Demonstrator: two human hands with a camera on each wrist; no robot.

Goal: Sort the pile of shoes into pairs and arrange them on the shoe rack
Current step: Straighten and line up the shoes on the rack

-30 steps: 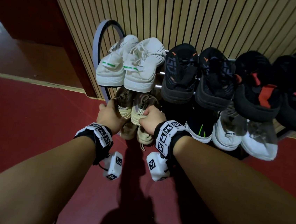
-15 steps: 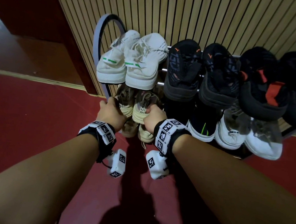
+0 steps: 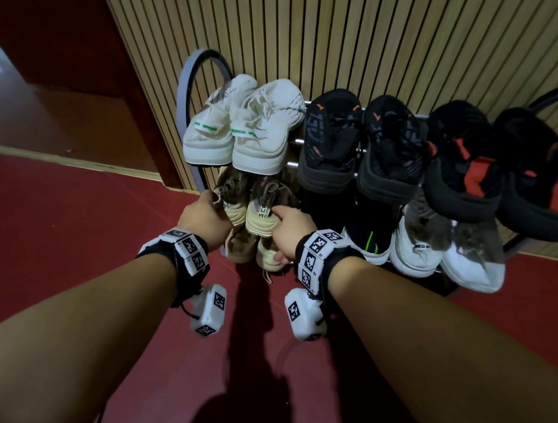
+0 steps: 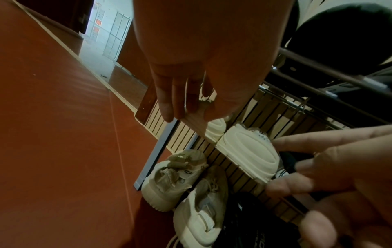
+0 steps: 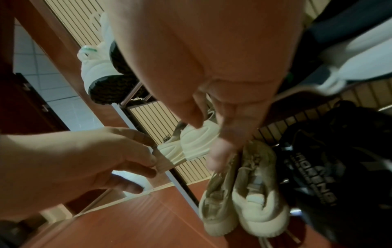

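Note:
A beige sneaker pair lies heels-out on the middle tier of the shoe rack [image 3: 183, 98]. My left hand [image 3: 212, 204] pinches the heel of the left beige shoe [image 3: 235, 208]; the right wrist view shows its fingers curled on that heel [image 5: 167, 157]. My right hand [image 3: 279, 214] holds the right beige shoe [image 3: 264, 209], thumb on top and fingers beside the heel [image 5: 199, 141]. In the left wrist view, the ribbed sole [image 4: 248, 151] sits between the right hand's fingers [image 4: 297, 144].
On the top tier sit a white pair [image 3: 241, 131], a black pair with orange marks [image 3: 359, 151] and a black-and-red pair [image 3: 502, 172]. A second beige pair [image 3: 242, 249] sits below my hands. Black-and-green [image 3: 367, 238] and white shoes [image 3: 438, 255] lie to the right. Red floor lies all around.
Both hands' fingers have loosened and slid back on the heels, so more of the beige pair shows. The shoes stay on the middle tier.

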